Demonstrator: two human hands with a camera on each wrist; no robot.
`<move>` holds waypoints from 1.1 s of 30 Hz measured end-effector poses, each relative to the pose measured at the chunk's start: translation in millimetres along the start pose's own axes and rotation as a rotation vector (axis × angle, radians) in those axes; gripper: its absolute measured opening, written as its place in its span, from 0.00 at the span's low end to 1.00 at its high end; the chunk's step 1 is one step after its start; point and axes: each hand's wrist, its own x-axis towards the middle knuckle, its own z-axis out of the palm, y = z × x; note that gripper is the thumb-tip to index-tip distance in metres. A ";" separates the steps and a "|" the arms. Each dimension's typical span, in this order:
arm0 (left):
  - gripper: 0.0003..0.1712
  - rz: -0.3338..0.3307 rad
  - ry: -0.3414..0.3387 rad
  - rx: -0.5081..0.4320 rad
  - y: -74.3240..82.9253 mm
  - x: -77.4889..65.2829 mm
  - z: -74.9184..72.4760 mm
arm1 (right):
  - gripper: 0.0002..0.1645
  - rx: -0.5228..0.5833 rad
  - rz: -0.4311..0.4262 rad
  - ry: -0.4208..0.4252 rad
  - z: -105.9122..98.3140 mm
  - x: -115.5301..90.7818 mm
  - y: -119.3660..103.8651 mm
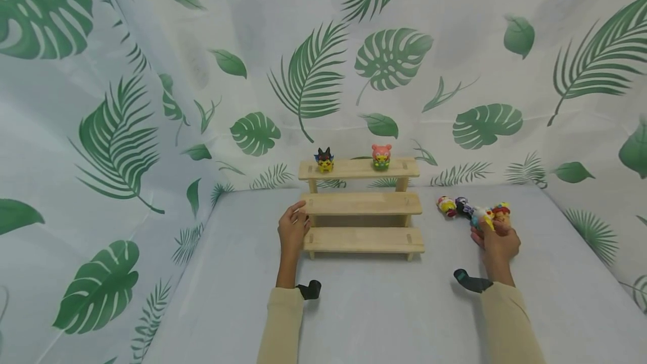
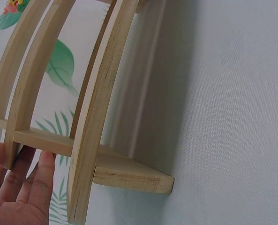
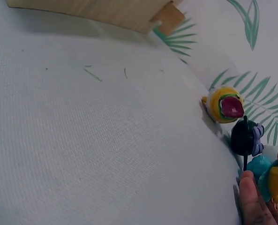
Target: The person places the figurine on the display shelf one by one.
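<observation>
A three-tier wooden display stand point(image 1: 361, 203) stands at the middle. At the left end of its middle board, my left hand point(image 1: 293, 228) holds on, with the thumb on one side of the board and the fingers point(image 2: 41, 180) on the other. To the right, my right hand point(image 1: 500, 246) pinches a small white, turquoise and yellow figurine point(image 3: 260, 166) between thumb and fingers. Close by lie a yellow figurine with a dark red part point(image 3: 223, 104), a black and purple figurine point(image 3: 243, 137), and an orange-brown one with a red and yellow top point(image 1: 502, 212), partly behind the held figurine.
On the top board stand a yellow figurine with a black eared hood point(image 1: 324, 160) and a pink and green one point(image 1: 381, 157). A leaf-print cloth point(image 1: 313, 72) hangs behind and at the sides. Black straps point(image 1: 472, 282) sit at both wrists.
</observation>
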 end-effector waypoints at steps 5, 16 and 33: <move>0.18 0.000 -0.021 -0.013 -0.3 0.1 -1.7 | 0.17 0.016 0.006 -0.011 0.1 -0.1 -0.4; 0.18 0.019 -0.049 0.008 32.1 -20.6 -5.4 | 0.22 -0.034 0.012 -0.020 1.7 1.4 1.0; 0.15 0.008 -0.003 -0.016 -5.1 3.0 -1.1 | 0.49 0.172 0.071 -0.131 -11.2 2.2 -2.0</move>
